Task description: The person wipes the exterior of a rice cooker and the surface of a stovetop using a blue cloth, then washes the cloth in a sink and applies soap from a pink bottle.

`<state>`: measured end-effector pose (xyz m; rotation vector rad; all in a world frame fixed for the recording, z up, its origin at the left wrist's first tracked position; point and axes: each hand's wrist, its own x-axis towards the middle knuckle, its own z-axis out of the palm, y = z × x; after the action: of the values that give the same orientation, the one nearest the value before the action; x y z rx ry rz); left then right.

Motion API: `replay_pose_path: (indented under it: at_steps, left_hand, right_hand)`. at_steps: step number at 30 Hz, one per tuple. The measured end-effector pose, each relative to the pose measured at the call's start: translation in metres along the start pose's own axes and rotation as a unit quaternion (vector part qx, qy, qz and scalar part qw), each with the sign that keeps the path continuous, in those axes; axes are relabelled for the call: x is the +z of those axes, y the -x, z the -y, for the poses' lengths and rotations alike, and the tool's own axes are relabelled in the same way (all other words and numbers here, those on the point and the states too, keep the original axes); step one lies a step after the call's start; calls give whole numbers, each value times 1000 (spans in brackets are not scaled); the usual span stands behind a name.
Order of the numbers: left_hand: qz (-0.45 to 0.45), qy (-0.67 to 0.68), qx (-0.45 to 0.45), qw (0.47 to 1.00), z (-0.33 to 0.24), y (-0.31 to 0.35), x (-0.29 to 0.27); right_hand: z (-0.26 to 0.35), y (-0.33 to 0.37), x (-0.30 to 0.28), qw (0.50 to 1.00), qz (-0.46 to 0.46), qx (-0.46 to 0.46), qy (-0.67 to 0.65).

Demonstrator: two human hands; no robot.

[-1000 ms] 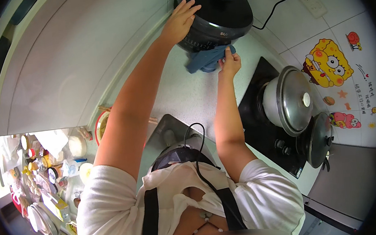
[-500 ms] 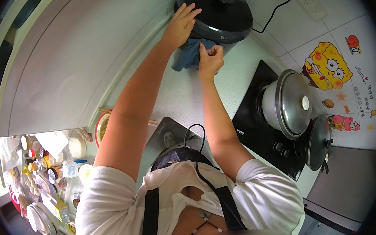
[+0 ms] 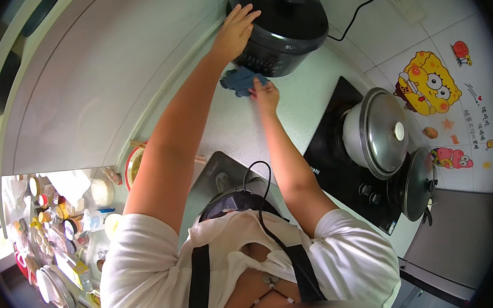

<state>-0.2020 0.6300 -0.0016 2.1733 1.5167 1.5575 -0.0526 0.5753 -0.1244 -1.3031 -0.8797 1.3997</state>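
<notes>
A black electric cooker [image 3: 282, 16] with a domed lid and a front control panel stands at the far end of the counter. My left hand [image 3: 235, 35] lies against its left side, fingers stretched out and somewhat spread. Just in front of the cooker's base, my right hand [image 3: 266, 96] grips a crumpled blue cloth [image 3: 242, 81] between thumb and fingers. The cloth is low, at or just above the counter; whether it touches the surface is hard to tell.
On the right, a black cooktop [image 3: 331, 146] carries a silver lidded pot [image 3: 376, 134] and a dark lidded pan [image 3: 418, 189]. A power cord [image 3: 357, 12] runs to the wall outlet [image 3: 398, 1]. A round bowl [image 3: 135, 164] sits by my left arm; jars and bottles crowd the lower left.
My right hand has drawn the blue cloth down off the cooker's front toward the counter, uncovering the control panel. My left hand stays on the cooker's side.
</notes>
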Motion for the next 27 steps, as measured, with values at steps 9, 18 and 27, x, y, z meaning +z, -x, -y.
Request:
replay_pose_path:
  at_steps: [9,18,27]
  left_hand:
    - [21,11,16,1000,4,-3,-4]
    - [25,13,8,1000,1,0,-10]
    - [2,-7,3,1000,2,2,-3]
  right_hand:
    - [25,-7,84,983,118,43,-131]
    - [-4,-4,-3,964,33,78,-252]
    - [51,-75,-120,960,-123,-6,-250]
